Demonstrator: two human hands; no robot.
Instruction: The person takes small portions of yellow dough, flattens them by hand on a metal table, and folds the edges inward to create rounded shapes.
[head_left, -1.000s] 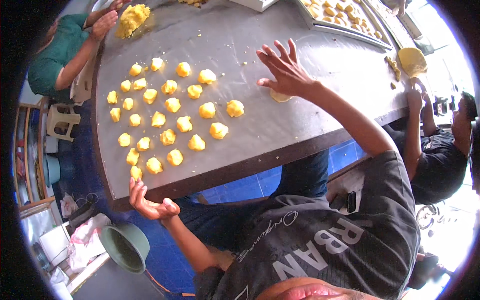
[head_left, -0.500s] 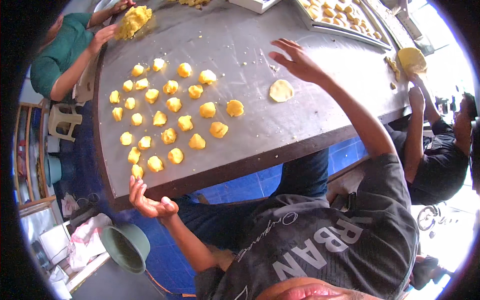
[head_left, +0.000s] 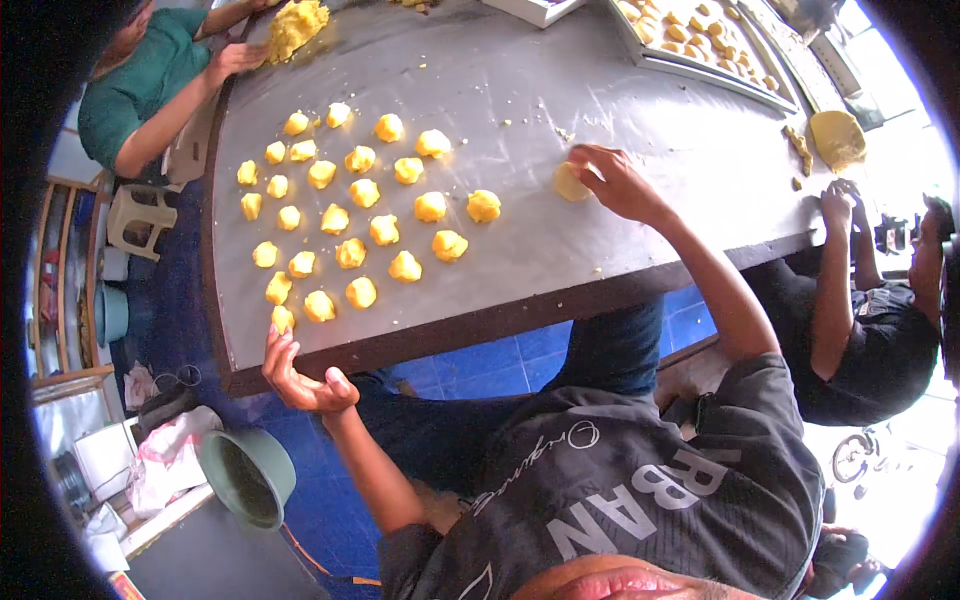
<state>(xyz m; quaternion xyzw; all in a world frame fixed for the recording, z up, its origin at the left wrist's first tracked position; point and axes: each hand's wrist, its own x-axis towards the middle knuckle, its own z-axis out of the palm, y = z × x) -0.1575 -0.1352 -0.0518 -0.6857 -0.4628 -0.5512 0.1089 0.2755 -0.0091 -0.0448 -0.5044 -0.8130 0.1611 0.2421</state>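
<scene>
A flattened round of yellow dough (head_left: 570, 182) lies on the grey metal table. My right hand (head_left: 628, 187) is over its right edge, thumb and fingers apart; whether they touch the dough I cannot tell. My left hand (head_left: 306, 378) is at the table's front left edge, palm up, loosely cupped with the thumb apart, holding nothing. Just beyond its fingertips sits a small dough lump (head_left: 283, 319), perhaps touched by them. Several more rough dough lumps (head_left: 350, 253) stand in uneven rows across the left part of the table.
Dough pieces fill a tray (head_left: 715, 72) at the far right. At the far left, another person's hand (head_left: 238, 60) touches a big dough mound (head_left: 297, 28). A second co-worker (head_left: 850, 340) sits right, near a flat dough sheet (head_left: 838, 140). A green tub (head_left: 285, 470) stands lower left.
My right hand has come down and nearer, from beyond the dough round to over its right edge. My left hand stays by the front left lump. The whole view has shifted slightly.
</scene>
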